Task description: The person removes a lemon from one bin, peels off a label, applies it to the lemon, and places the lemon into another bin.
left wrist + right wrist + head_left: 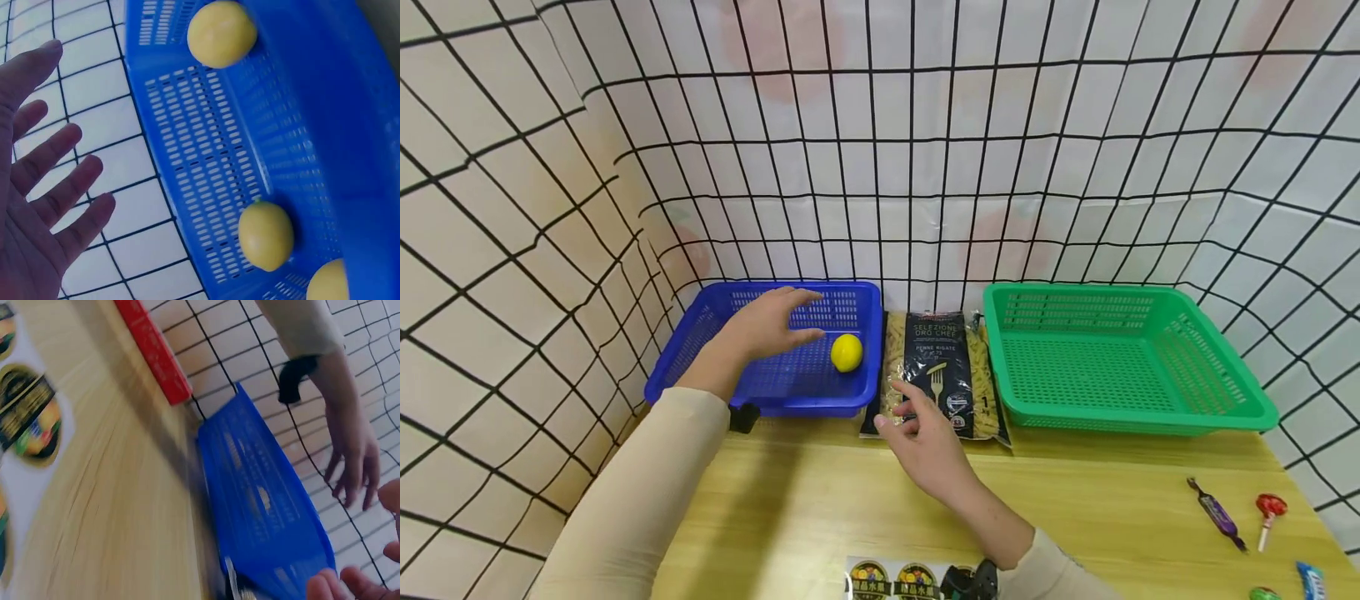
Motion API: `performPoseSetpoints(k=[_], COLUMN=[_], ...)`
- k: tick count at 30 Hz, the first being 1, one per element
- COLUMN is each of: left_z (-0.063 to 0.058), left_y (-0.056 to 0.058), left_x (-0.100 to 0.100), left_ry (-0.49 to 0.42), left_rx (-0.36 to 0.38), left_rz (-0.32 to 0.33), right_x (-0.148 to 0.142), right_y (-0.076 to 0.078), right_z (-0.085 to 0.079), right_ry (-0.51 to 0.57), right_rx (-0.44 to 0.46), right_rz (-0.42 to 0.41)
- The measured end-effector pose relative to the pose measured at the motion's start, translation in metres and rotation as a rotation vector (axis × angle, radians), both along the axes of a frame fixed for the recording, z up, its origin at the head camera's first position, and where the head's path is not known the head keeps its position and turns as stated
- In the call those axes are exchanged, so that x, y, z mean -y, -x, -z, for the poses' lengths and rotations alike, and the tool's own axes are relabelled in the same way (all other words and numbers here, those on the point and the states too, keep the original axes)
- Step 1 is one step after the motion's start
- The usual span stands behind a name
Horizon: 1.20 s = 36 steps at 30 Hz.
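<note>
My left hand [767, 323] hovers over the blue basket [808, 406], thumb and fingers spread with nothing between them. A yellow lemon [847, 353] lies at the basket's right end. In the left wrist view three lemons show inside, one at the top [222, 34], one lower down [265, 235] and one cut off by the frame [328, 284]; my hand and arm hide two of these from the head view. My right hand [928, 446] is in front of a bag of penne pasta [936, 367], fingers loosely bent and holding nothing.
A green basket [1082, 367] stands right of the pasta bag. On the table's right side lie a purple-wrapped candy [1219, 515], a red lollipop [1271, 506] and a blue wrapper [1311, 581]. Round stickers [871, 579] lie at the front. Grid-patterned cloth [925, 167] encloses the table.
</note>
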<state>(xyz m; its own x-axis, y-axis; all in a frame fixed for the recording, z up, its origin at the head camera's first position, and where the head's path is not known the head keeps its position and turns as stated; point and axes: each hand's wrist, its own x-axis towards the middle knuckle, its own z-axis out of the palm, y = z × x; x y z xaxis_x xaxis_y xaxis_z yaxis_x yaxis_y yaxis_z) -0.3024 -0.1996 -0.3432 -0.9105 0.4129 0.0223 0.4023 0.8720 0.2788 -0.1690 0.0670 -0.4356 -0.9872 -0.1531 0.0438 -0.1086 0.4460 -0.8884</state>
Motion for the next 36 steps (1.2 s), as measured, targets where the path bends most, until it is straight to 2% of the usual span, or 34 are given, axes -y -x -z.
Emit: performPoseSetpoints(k=[5,8,11,17,21,26,28,31,36], left_z=[0.0,0.004,0.012,0.028,0.035,0.039,0.038,0.035,0.031], left_y=[0.016,0.023,0.031,0.041,0.045,0.048,0.051,0.057,0.066], left_x=[-0.005,-0.012,-0.02,-0.032,-0.036,-0.043,-0.046,-0.048,-0.046], left_ry=[-0.017,-0.028,-0.068,-0.206,-0.207,-0.183,-0.176,-0.153,-0.025], left_rx=[0.106,0.171,0.203,0.288,0.345,0.418,0.419,0.373,0.286], left_rz=[-0.025,-0.024,-0.014,-0.055,-0.074,-0.063,-0.053,-0.051,-0.04], right_x=[0.022,0.03,0.036,0.044,0.048,0.053,0.055,0.057,0.06], right_y=[0.019,0.028,0.035,0.042,0.044,0.047,0.047,0.048,0.048], right_z=[0.0,0.004,0.009,0.017,0.018,0.02,0.021,0.022,0.025], right_ry=[-0.004,-0.008,0.018,0.056,0.072,0.061,0.047,0.038,0.024], right_rx=[0.029,0.022,0.021,-0.014,-0.026,-0.015,-0.012,-0.002,0.026], right_rz=[0.014,0.018,0.044,0.103,0.101,0.099,0.104,0.112,0.116])
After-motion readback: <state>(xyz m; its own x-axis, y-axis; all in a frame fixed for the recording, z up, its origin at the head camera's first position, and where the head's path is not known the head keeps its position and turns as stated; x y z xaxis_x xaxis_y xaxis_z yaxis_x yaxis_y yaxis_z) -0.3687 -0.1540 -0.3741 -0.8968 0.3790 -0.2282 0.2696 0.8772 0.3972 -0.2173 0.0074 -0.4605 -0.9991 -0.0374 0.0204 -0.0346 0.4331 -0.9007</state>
